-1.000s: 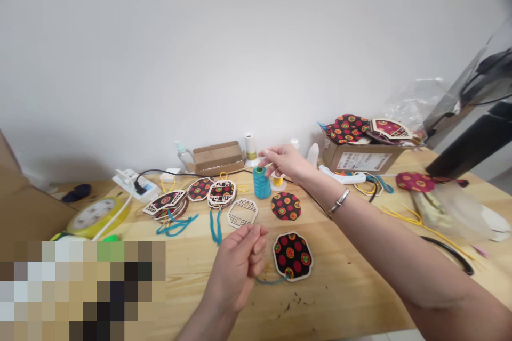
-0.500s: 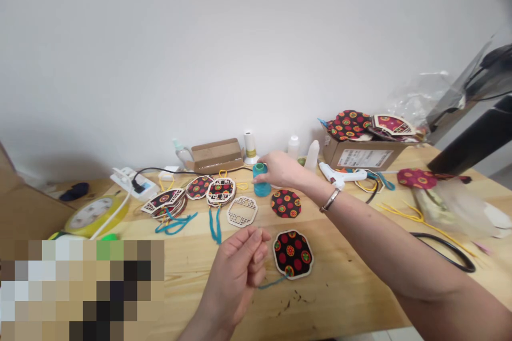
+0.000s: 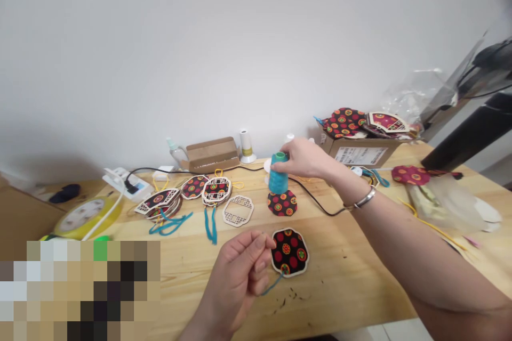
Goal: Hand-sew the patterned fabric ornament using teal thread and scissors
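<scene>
In the head view, a pale wooden table stood against a plain greyish wall. Taking the framed patterned piece as the clock's centre, one teal thread cone was upright near twelve, with one fabric disc below it; whether those two touched could not be told. One bare lattice frame lay at ten, one white spool and one small open box stood at eleven, and one labelled carton at one.

The right hand reached far forward, thumb and fingers clamped on the cone's upper part. The left hand, at nine, was curled, fingers together and thumb against forefinger; whether they pinched the teal cord running from the piece could not be told.
</scene>
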Demonstrator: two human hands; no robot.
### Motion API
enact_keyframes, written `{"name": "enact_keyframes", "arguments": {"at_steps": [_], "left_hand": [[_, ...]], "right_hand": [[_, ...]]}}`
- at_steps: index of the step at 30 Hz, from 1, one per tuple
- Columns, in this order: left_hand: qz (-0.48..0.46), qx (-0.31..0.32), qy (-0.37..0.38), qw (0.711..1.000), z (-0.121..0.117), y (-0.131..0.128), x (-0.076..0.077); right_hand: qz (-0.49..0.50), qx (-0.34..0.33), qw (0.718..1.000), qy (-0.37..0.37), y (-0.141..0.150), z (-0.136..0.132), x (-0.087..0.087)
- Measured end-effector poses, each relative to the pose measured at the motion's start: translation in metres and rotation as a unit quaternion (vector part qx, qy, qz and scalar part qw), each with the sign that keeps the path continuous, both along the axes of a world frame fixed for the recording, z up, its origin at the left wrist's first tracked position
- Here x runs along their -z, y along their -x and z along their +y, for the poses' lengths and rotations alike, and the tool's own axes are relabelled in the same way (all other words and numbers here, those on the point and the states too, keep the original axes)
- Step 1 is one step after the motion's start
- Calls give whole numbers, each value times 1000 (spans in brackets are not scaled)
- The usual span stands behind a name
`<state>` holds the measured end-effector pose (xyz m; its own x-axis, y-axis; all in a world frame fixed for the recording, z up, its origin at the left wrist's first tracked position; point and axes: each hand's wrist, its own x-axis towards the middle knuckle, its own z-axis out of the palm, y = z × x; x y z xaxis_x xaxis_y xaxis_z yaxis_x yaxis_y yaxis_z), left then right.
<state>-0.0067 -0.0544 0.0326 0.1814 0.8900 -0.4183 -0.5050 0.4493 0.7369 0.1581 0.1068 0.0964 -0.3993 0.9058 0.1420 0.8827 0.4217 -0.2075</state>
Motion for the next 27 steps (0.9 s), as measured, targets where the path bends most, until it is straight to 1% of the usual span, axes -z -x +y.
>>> {"name": "enact_keyframes", "arguments": {"at_steps": [4,11,18,23,27], "left_hand": [[-9,12,2,1000,-1,-2,2],[-14,23,3,1000,-1,-2,4],[-12,21,6,1000,-1,-2,5],[-18,20,4,1000,-2,-2,4],[-11,16,8,1000,-1,-2,4]], "right_hand": [[-41,30,998,-28,-8,-6,4],[-82,13,996,-27,-3,-17,19],[-74,-7,997,-28,13,-24,23],[-58,-1,998,-29,15,-19,28],[-37,-8,999,-28,18,-23,29]]}}
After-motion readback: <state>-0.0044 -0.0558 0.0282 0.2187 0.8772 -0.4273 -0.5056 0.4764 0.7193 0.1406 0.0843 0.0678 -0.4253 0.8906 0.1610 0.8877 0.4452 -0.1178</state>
